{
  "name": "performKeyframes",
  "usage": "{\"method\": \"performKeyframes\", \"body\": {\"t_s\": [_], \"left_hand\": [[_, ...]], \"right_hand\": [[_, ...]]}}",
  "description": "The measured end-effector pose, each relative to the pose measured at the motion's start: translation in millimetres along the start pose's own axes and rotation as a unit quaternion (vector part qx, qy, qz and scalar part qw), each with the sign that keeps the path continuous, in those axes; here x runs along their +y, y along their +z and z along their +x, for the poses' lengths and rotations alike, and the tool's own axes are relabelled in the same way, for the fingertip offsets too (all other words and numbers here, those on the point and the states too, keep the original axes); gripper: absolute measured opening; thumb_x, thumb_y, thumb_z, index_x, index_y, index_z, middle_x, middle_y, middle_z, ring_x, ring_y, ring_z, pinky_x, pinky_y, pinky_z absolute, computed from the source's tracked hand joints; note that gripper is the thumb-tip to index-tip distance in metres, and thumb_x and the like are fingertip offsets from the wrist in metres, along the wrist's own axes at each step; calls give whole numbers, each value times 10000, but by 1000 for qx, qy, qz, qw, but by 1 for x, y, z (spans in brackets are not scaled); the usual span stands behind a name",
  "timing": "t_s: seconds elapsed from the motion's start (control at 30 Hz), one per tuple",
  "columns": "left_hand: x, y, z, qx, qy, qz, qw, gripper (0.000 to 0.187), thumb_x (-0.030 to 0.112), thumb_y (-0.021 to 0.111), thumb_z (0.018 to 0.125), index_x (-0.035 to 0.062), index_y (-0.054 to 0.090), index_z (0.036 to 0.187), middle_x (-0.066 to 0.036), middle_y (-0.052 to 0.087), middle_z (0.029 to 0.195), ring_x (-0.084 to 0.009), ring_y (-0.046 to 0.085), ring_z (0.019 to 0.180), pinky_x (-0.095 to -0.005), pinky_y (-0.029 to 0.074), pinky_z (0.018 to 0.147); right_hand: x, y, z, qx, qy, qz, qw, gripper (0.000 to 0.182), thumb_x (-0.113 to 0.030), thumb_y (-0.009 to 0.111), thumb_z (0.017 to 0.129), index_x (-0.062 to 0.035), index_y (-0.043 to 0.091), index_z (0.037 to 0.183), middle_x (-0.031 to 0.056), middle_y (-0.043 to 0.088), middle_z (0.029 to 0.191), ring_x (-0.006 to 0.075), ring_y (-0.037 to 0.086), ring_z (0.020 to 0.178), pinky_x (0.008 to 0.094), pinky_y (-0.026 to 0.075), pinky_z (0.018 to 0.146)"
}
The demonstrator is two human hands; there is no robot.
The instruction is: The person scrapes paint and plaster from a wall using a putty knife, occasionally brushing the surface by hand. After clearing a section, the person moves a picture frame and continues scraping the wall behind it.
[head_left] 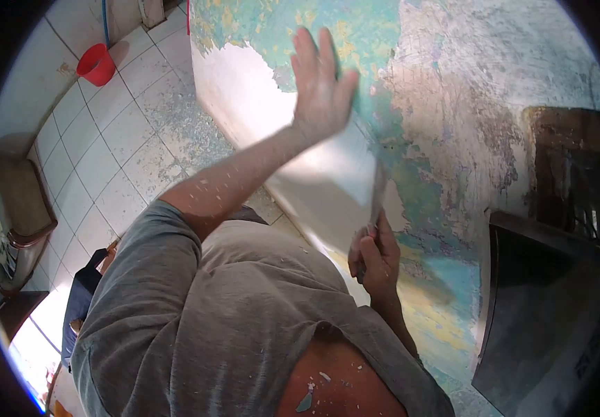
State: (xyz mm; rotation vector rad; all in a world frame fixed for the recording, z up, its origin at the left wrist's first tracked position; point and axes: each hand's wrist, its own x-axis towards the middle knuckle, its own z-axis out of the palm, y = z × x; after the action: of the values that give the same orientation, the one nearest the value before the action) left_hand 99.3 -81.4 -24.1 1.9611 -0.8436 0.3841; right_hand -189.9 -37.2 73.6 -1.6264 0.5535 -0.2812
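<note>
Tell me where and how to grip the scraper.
Take the scraper by its handle, probably best from the end nearest the person's torso: the right hand wraps that part, mostly hiding it, while the thin, flat blade extends beyond the grip.

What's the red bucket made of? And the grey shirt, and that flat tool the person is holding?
Red bucket: probably smooth plastic, since its colour is bright and even.
Grey shirt: soft, matte cloth, maybe cotton; it falls in folds and looks finely flecked.
Flat tool: perhaps dull metal, being thin, straight and greyish, but it's too blurry to be sure.
</note>
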Motion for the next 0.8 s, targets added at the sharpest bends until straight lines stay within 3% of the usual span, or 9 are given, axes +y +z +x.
{"method": "performKeyframes", "body": {"t_s": [0.1, 0.17, 0.27, 0.33, 0.47, 0.57, 0.63, 0.7, 0.8], "left_hand": [[44, -16, -83, -96, 104, -138, 980, 841, 478, 606, 944, 17, 268, 1561, -364, 75, 1603, -490, 85, 1511, -614, 97, 1201], [52, -30, -119, -179, 263, -162, 934, 766, 524, 615, 925, 156, 371, 1551, -273, 138, 1633, -386, 113, 1537, -599, 98, 1212], [39, -7, -117, -81, 349, -80, 930, 718, 547, 620, 913, 266, 398, 1536, -203, 190, 1643, -317, 157, 1540, -587, 116, 1218], [20, -12, -82, -65, 273, -44, 959, 702, 556, 623, 910, 256, 426, 1514, -233, 214, 1627, -363, 190, 1526, -594, 142, 1210], [-8, -29, 6, 54, -47, -62, 996, 832, 423, 587, 961, -35, 212, 1546, -409, 142, 1561, -523, 161, 1479, -649, 149, 1175], [-31, -4, 6, 44, 53, 13, 998, 835, 390, 559, 972, -72, 159, 1542, -444, 78, 1551, -556, 95, 1478, -646, 125, 1180], [17, -27, -30, -19, 48, -137, 989, 838, 261, 680, 895, -16, 233, 1547, -448, -16, 1552, -564, 45, 1481, -625, 102, 1198], [28, -31, -78, -116, 161, -157, 968, 776, 381, 662, 929, 7, 334, 1525, -399, 72, 1581, -535, 71, 1494, -632, 90, 1191], [31, -61, -108, -190, 229, -215, 930, 603, 371, 600, 984, 27, 451, 1456, -392, 255, 1516, -474, 264, 1456, -560, 257, 1172]], "right_hand": [[-5, -10, -14, 33, -8, 12, 999, 576, -93, 438, 1044, 11, 230, 1571, 6, 454, 753, 62, 436, 473, 229, 354, 431], [-5, -14, -19, 34, -8, 13, 999, 582, -117, 445, 1049, 10, 225, 1572, 2, 453, 721, 60, 431, 469, 226, 349, 429], [2, -18, -25, 45, 7, -8, 999, 593, -166, 453, 1056, 14, 219, 1571, -2, 453, 652, 63, 432, 461, 225, 341, 428], [5, -18, -26, 39, 26, 5, 999, 586, -181, 435, 1063, 12, 217, 1572, 15, 475, 628, 72, 436, 458, 228, 335, 427], [2, -17, -20, 15, 61, 24, 998, 607, -259, 465, 1069, -50, 214, 1580, 57, 510, 695, 119, 459, 468, 245, 408, 457], [-7, -5, -9, 31, 55, 62, 996, 579, -212, 394, 1078, -16, 193, 1584, 46, 527, 657, 92, 457, 452, 229, 361, 425], [-15, 0, -1, 35, 64, 91, 993, 583, -238, 395, 1084, -34, 182, 1587, 56, 529, 671, 104, 474, 453, 233, 394, 417], [-22, 0, 7, 42, 67, 122, 989, 580, -251, 398, 1086, -37, 189, 1582, 62, 529, 676, 112, 473, 443, 235, 403, 410], [-31, -2, 12, 38, 63, 195, 978, 573, -274, 403, 1088, -38, 201, 1569, 73, 530, 690, 125, 466, 421, 237, 411, 398]]}}
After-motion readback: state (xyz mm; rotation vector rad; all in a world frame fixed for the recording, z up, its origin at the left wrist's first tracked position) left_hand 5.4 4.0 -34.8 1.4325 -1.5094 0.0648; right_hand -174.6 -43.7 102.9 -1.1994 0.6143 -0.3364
